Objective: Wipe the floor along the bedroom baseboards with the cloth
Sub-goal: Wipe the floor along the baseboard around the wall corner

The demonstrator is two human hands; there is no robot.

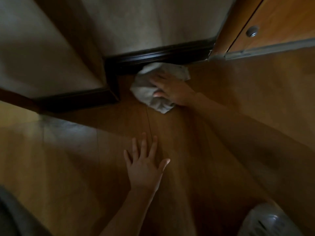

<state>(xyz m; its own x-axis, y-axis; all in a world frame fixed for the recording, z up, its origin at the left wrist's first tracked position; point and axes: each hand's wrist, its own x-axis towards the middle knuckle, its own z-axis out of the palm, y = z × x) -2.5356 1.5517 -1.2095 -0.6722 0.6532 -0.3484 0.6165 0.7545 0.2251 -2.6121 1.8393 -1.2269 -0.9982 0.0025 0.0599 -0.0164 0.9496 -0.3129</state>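
Dim room: pale wall (136, 23), wood door (281, 19) with round knob (252, 31).

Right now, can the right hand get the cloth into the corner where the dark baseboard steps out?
Probably yes. The right hand presses the cloth on the floor against the baseboard, close beside that corner. Nothing lies between. The left hand rests flat on the floor, well clear.

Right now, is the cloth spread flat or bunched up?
Bunched: the cloth is crumpled into folds under the right hand, against the baseboard.
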